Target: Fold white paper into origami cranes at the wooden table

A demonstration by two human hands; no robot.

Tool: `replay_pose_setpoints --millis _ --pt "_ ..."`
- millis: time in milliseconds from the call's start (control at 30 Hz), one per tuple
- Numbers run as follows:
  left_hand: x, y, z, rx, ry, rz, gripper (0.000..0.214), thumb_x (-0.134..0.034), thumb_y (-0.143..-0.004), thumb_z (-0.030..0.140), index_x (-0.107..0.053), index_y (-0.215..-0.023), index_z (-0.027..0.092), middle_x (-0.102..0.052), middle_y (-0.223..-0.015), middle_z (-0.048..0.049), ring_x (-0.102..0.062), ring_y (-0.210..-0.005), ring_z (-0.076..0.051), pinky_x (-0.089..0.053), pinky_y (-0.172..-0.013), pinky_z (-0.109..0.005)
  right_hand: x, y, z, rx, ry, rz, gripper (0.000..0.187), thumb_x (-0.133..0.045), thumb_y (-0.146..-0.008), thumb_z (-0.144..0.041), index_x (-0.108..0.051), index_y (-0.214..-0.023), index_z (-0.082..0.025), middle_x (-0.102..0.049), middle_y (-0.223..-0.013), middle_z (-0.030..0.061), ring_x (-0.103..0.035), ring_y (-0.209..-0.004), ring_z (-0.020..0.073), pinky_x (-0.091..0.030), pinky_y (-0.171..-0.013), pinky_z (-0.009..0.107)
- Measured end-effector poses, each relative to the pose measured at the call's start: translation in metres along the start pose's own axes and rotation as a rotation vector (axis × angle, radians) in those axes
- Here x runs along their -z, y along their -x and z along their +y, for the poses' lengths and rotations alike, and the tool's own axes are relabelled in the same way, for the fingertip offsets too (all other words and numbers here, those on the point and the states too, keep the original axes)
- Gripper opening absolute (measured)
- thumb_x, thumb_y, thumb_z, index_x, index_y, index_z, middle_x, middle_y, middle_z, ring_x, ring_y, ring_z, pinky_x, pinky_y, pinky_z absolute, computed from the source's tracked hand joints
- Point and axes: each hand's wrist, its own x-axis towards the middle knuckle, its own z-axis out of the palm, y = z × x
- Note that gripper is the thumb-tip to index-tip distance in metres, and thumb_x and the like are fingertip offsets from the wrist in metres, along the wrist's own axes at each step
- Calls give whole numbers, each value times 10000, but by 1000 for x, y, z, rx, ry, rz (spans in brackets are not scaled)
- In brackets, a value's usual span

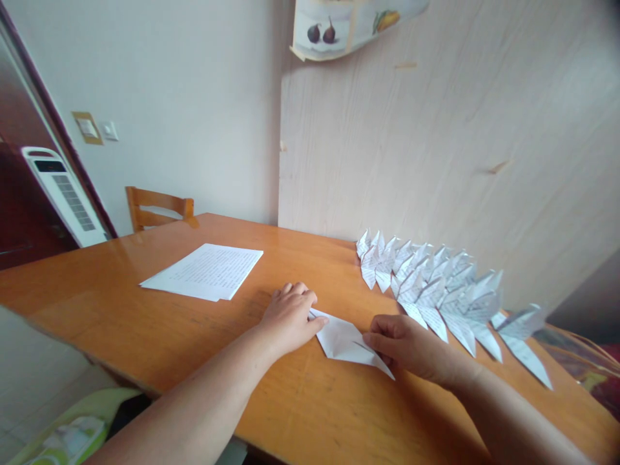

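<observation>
A partly folded white paper (345, 340) lies flat on the wooden table (145, 323) in front of me. My left hand (289, 315) rests knuckles-up on the paper's left corner, fingers curled and pressing it down. My right hand (409, 345) pinches the paper's right edge between thumb and fingers. Behind the right hand stands a row of several finished folded paper pieces (436, 290) made from printed sheets, along the wall.
A stack of printed sheets (206, 271) lies on the table to the left. A wooden chair (159, 206) stands at the table's far side, a white heater (62, 194) beyond it. A pale wood wall panel (436, 142) borders the table's right side.
</observation>
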Motion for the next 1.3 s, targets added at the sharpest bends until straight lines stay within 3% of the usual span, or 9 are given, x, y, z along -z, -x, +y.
replay_pose_setpoints --millis 233,433,600,733,900,1033,1100,1200,1300 --pt "7 -5 1 37 113 -38 275 -728 -768 423 -553 -808 215 -578 -916 -31 -536 -895 -226 -405 -743 -312 -2 0 -1 50 16 54 150 -623 -844 -337 -630 -780 -200 -604 -645 -21 -497 -554 119 -327 -483 226" --pt "0 -3 -3 118 359 -37 241 -698 -765 333 -489 -805 221 -536 -754 42 -492 -695 -151 -335 -596 -263 -4 -2 2 88 10 37 91 -614 -834 -253 -627 -905 -197 -579 -665 -32 -494 -574 117 -332 -500 235" --pt "6 -4 -1 167 747 -68 219 -679 -784 289 -490 -853 204 -521 -793 38 -494 -736 -129 -383 -661 -250 -6 -1 0 169 -26 39 247 -657 -787 -197 -644 -1033 -185 -652 -840 14 -585 -711 142 -447 -616 250" --pt "24 -7 7 122 1068 -156 249 -706 -783 262 -496 -898 191 -511 -839 30 -499 -765 -107 -397 -722 -246 -3 4 -8 203 -224 -27 449 -694 -792 -225 -629 -1236 -213 -695 -1061 54 -638 -928 186 -499 -795 293" --pt "44 -15 23 49 1171 -259 290 -767 -756 242 -526 -905 181 -518 -855 24 -494 -781 -102 -387 -737 -245 1 9 -12 153 -533 -203 252 -662 -871 -383 -718 -1027 -193 -686 -832 8 -582 -684 124 -428 -625 236" --pt "51 -31 39 7 1167 -282 303 -804 -745 272 -568 -912 180 -534 -824 21 -501 -759 -110 -383 -712 -250 1 7 -8 89 -625 -243 314 -751 -780 -459 -713 -802 -148 -628 -661 0 -505 -550 103 -367 -550 238" --pt "48 -41 46 19 1201 -201 352 -838 -720 294 -591 -941 176 -568 -859 4 -523 -795 -123 -399 -747 -261 1 4 -7 99 -671 -208 333 -771 -752 -468 -710 -789 -143 -639 -666 16 -519 -553 116 -378 -557 251" --pt "34 -51 55 159 1360 38 416 -811 -762 432 -612 -1025 180 -608 -885 -19 -554 -819 -140 -408 -761 -267 4 -1 -5 153 -712 -16 335 -752 -765 -487 -681 -743 -160 -580 -606 -11 -448 -516 103 -313 -516 250" --pt "13 -52 61 221 1482 45 454 -674 -840 596 -633 -944 156 -630 -883 -51 -574 -786 -149 -430 -751 -282 8 -6 -3 199 -738 167 348 -694 -814 -512 -638 -717 -183 -501 -569 -42 -369 -504 95 -255 -504 257"
